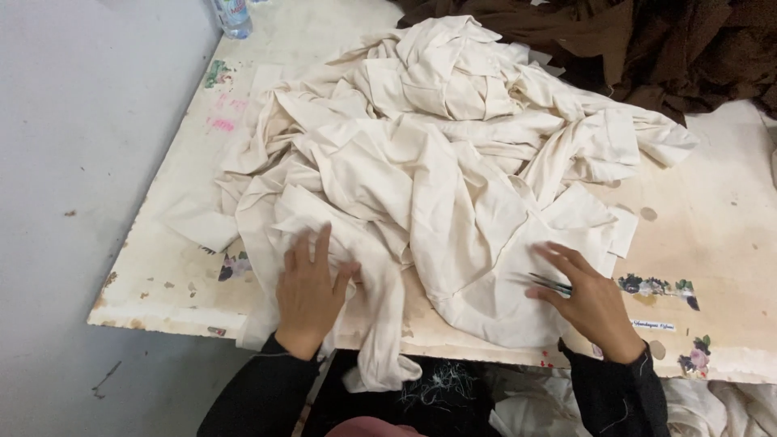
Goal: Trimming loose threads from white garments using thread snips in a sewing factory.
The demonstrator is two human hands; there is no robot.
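A big heap of cream fabric fills the middle of the worktop, all crumpled folds, cuffs and loose flaps piled over one another, with one long strip trailing off the near edge toward the person's lap. The cloth is plain, pale and matte, creased everywhere.

Left hand lies flat on the near-left part of the heap, palm down, fingers spread apart and straight, pressing on the cloth rather than gripping it.

Right hand rests at the near-right edge of the same pile, fingers partly curled, with a thin dark tool, small snips or tweezers by the look of it, pinched between thumb and fingers and pointing left across the fabric. Which kind of tool it is cannot be made out.

Both wrists come out of black sleeves. Behind the cream heap, at the far right, sits a mound of dark brown cloth. A clear plastic bottle stands at the far-left corner. The worktop surface is worn, with small flower stickers near the right hand.
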